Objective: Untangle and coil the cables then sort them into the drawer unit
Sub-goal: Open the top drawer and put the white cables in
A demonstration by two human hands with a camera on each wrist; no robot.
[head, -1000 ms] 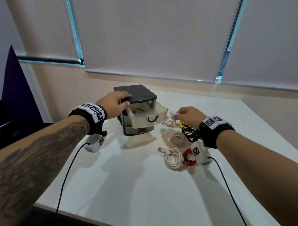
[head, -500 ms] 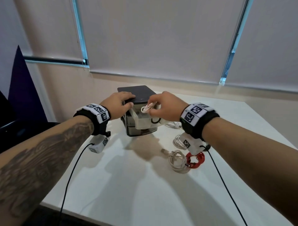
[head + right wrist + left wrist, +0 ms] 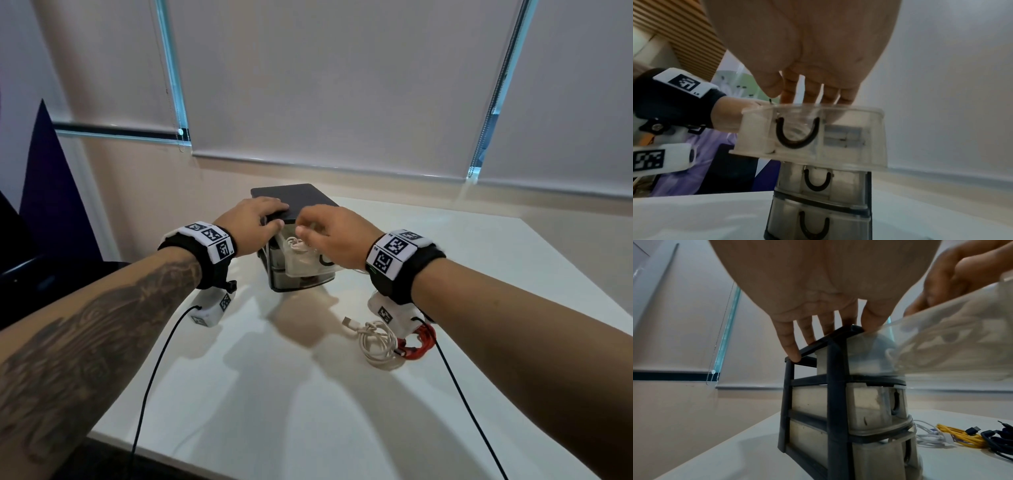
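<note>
The left hand (image 3: pixel 251 226) rested with straight fingers on the drawer unit (image 3: pixel 294 202) at the far side. The right hand (image 3: pixel 337 236), fingers relaxed and empty, hovered over the open top drawer (image 3: pixel 301 262), where a white cable (image 3: pixel 295 244) lay.

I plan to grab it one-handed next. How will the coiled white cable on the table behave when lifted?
The white cable will probably be floppy: its loops lie loose, with no tie visible. One plug end sticks out and would likely dangle. It touches the red cable, so that might snag and drag along.
</note>
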